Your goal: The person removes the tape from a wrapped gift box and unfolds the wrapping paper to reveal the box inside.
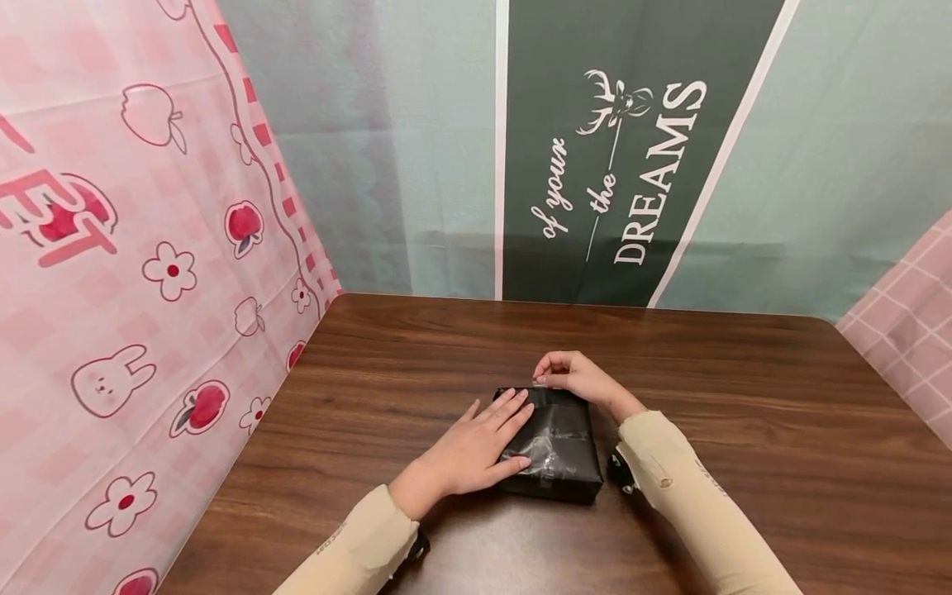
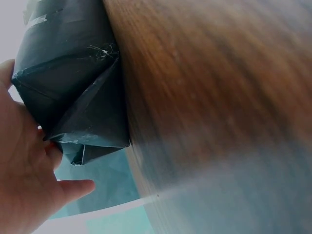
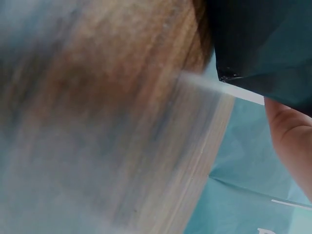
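Note:
A box-shaped package in black wrapping lies on the table, with shiny clear tape across its top. My left hand rests on the package's left part, fingers spread and straight over the top. In the left wrist view, the package's end shows folded, creased wrapping. At the far edge, my right hand has its thumb and index finger together, pinching a small whitish clear piece of tape. The right wrist view shows one finger beside a corner of the black wrapping; the pinch itself is hidden there.
The brown wood-grain table extends around the package. Behind it hangs a green curtain with white lettering. A pink patterned cloth hangs along the left side, and a pink checked cloth is at the right.

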Action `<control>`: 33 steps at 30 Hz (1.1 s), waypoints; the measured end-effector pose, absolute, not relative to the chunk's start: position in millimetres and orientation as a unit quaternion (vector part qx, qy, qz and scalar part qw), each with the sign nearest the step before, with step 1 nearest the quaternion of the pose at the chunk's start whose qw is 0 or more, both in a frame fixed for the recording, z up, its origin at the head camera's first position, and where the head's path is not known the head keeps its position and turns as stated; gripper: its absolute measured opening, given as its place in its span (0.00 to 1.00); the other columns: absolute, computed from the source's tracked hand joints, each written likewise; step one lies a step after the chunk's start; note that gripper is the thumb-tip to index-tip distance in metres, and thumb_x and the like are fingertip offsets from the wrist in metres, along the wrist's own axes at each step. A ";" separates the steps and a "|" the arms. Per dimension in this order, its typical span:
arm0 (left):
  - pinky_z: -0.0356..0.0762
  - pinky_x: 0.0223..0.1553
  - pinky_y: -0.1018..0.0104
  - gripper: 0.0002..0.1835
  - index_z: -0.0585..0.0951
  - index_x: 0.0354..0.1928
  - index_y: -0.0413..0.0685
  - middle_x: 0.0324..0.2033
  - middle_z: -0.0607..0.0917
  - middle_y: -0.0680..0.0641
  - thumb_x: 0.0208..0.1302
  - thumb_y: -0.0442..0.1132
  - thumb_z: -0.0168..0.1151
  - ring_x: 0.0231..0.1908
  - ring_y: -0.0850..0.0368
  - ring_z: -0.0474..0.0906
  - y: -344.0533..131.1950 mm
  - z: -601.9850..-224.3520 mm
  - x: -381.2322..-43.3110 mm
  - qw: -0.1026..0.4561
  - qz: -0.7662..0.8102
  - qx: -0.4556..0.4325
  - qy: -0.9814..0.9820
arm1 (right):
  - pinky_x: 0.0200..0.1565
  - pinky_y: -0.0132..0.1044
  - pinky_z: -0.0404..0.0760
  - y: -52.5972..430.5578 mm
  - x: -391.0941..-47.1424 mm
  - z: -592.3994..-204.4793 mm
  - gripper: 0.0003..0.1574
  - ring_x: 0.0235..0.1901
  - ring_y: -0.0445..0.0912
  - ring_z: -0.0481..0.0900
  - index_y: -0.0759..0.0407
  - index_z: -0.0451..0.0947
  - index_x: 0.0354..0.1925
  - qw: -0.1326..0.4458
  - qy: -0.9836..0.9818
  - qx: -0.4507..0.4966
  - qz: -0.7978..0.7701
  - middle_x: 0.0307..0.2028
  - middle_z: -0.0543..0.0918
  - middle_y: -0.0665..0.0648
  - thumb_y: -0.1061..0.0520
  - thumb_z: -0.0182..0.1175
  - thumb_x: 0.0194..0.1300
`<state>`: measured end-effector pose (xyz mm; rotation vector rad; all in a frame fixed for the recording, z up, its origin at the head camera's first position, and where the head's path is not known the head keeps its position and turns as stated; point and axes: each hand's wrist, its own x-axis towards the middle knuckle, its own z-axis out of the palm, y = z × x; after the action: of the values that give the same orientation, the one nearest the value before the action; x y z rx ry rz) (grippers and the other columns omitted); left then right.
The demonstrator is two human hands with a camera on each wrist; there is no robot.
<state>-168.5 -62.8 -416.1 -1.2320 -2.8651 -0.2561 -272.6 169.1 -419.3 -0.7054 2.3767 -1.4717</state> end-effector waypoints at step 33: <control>0.54 0.66 0.51 0.40 0.54 0.72 0.43 0.72 0.54 0.46 0.68 0.61 0.45 0.71 0.55 0.44 -64.7 -413.0 -170.6 0.019 -0.129 -0.395 -0.909 | 0.35 0.35 0.77 187.8 -190.7 -389.5 0.08 0.32 0.38 0.76 0.52 0.82 0.28 -0.084 0.861 -0.301 -0.401 0.29 0.79 0.44 0.66 0.67 0.54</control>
<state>-170.6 -64.7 -413.0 -1.2262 -2.8220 -0.4015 -190.7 187.8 -389.5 -0.9984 2.8610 -1.3308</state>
